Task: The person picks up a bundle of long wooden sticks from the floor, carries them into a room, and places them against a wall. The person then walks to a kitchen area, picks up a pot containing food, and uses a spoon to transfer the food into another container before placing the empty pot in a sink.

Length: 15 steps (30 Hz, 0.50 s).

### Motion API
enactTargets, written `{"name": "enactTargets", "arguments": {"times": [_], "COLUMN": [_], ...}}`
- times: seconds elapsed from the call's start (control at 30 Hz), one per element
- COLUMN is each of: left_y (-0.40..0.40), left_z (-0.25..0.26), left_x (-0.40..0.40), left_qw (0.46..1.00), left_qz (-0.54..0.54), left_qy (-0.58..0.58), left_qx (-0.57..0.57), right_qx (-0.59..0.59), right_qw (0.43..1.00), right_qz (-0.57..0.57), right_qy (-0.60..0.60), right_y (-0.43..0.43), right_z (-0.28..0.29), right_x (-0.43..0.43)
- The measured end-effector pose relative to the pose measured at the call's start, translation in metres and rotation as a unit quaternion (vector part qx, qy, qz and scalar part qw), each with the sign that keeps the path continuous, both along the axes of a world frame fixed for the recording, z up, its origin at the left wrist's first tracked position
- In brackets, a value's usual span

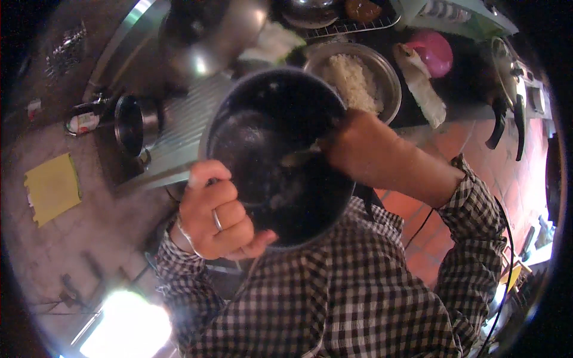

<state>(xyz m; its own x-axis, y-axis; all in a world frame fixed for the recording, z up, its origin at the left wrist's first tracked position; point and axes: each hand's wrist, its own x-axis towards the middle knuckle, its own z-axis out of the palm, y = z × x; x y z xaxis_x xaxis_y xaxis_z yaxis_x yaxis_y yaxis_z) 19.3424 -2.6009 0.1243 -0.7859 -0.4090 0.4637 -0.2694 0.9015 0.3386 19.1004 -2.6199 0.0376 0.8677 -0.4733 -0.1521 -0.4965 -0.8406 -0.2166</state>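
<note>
A deep pot (268, 183) with a dark, nonstick-looking inside is tilted towards me in front of my checked shirt. My left hand (219, 215), a ring on one finger, grips its left rim. At the right rim my right hand (358, 145) reaches into the pot, blurred, with the fingers partly hidden. From its fingers a spoon-like utensil (297, 157) points into the pot; the far end is indistinct. Pale residue or reflections show on the pot's inner wall. Beyond the right rim stands a steel bowl (395, 87) holding cooked rice (351, 80).
A ridged metal drainboard (190, 118) lies to the left, with a small saucepan (134, 125) beside it. Right of the rice are a crumpled cloth (423, 96), a pink bowl (436, 51) and a lidded cooker (510, 85) with black handles. A wire rack (344, 29) stands at the back.
</note>
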Motion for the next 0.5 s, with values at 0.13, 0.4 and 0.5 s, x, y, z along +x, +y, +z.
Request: {"name": "enactTargets", "arguments": {"times": [0.13, 0.4, 0.5], "left_y": [0.011, 0.005, 0.005], "left_z": [-0.005, -0.013, -0.011], "left_x": [0.003, 0.003, 0.003], "left_qw": [1.0, 0.997, 0.996], "left_qz": [0.007, -0.022, 0.001], "left_qy": [-0.002, 0.075, 0.08], "left_qx": [0.008, -0.02, -0.05], "right_qx": [0.054, 0.339, 0.462], "right_qw": [0.994, 0.928, 0.847], "right_qz": [0.027, -0.059, -0.055], "right_qy": [-0.092, -0.143, -0.258], "right_y": [0.017, 0.036, 0.056], "right_z": [-0.001, -0.009, -0.041], "right_x": [0.006, 0.021, 0.036]}}
